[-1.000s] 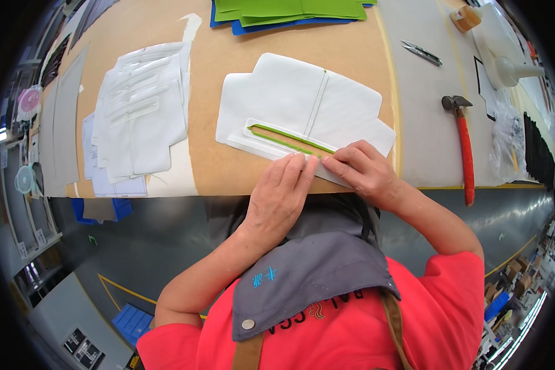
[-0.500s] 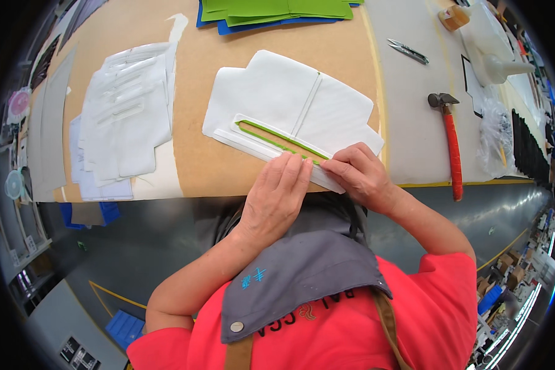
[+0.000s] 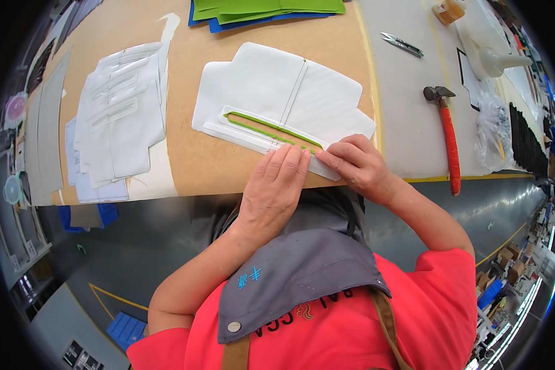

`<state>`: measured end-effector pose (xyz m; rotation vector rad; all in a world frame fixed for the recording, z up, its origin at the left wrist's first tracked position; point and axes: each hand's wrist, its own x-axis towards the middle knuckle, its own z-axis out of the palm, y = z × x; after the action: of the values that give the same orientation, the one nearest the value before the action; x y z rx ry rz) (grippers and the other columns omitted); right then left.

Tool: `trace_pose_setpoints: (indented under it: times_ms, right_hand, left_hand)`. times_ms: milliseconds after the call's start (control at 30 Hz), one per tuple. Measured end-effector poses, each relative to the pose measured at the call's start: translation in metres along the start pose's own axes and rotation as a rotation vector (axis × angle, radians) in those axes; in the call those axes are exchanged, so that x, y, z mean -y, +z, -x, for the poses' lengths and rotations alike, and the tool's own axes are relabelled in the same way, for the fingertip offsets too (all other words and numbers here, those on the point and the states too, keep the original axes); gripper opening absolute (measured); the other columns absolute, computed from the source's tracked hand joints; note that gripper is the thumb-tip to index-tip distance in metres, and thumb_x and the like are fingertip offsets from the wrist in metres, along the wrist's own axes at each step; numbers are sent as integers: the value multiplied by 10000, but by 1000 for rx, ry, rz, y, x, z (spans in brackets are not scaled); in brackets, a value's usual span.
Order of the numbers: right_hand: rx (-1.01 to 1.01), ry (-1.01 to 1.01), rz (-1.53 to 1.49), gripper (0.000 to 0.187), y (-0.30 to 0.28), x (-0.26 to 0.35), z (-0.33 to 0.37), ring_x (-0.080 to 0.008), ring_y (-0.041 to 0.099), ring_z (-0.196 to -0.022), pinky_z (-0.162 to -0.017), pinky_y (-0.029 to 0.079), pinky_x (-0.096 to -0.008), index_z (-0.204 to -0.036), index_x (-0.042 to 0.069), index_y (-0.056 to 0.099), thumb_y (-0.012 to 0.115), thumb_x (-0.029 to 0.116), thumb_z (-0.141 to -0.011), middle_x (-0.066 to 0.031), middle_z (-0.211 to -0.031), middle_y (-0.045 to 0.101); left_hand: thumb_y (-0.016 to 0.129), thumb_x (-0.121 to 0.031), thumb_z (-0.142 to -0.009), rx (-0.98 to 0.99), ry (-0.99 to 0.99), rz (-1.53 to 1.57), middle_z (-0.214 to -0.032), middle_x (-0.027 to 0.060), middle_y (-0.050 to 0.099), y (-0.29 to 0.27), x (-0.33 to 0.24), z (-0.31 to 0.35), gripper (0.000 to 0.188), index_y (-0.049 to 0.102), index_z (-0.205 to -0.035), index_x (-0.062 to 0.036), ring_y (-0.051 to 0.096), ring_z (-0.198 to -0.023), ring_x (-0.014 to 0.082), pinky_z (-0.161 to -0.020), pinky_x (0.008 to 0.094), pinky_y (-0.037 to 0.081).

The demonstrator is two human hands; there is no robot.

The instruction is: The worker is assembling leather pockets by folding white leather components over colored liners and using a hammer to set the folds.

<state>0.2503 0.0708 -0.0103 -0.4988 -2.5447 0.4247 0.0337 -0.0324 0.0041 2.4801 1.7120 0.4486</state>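
A white, stepped-outline panel [image 3: 259, 80] lies flat on brown board in front of me, with a seam-like strip crossing it. Near its lower edge runs a long narrow slot rimmed by a green edge strip [image 3: 276, 128], and brown board shows through. My left hand [image 3: 268, 194] rests on the panel below the slot, fingers stretched out side by side, tips against the lower green edge. At the slot's right end my right hand [image 3: 361, 168] is closed, thumb and fingertips pinching at the green strip. The fingers partly hide that end.
Similar white panels [image 3: 126, 117] lie stacked at the left. Green sheets [image 3: 271, 9] over blue ones sit at the far edge. To the right are thread snips [image 3: 402, 44], a red-handled hammer [image 3: 449, 139], a white bottle with a spout [image 3: 496, 63] and a clear plastic bag [image 3: 492, 135].
The whole view has shifted slightly, so the table's things sit a little further left and higher. Both hands stay at the slot's right end, with only slight finger movement.
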Motion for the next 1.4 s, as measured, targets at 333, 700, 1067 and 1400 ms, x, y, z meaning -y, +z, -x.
trace_pose_setpoints:
  times_ms: [333,700,1067,1400]
  right_hand:
    - [4,106,-91,487,-2,-2,3,-240,621,-916,-780,552,-352,-1172,53,738,724,-35,-693,-57,-1042,651]
    - [30,29,15,467,-17,-10,14,-254,641,-978,-846,556,-363,-1190,35,733,725,-45,-731,-67,-1080,656]
    - [-182,1192,570,464,-104,-74,133,-343,592,-1120,-981,461,-441,-1308,9,587,727,278,-956,-178,-1212,635]
    - [-219,969,-157,291,-66,28,17,-129,544,-775,-723,483,-303,-1255,49,581,657,193,-1013,-49,-890,612]
  left_hand:
    - [569,-91,-920,28,18,12,-1372,166,541,6,-2,4,543,530,-1460,-50,536,-1298,327,-1116,444,451]
    - [569,-81,-918,9,16,52,-1359,177,548,7,-4,-1,526,542,-1443,-46,539,-1295,339,-1108,434,457]
    - [598,66,-870,-95,-110,294,-1307,161,583,-10,14,9,460,630,-1322,-10,563,-1276,364,-1064,450,457]
    - [727,-109,-903,-233,-193,172,-1221,94,602,5,47,18,375,670,-1270,-63,579,-1145,282,-980,421,439]
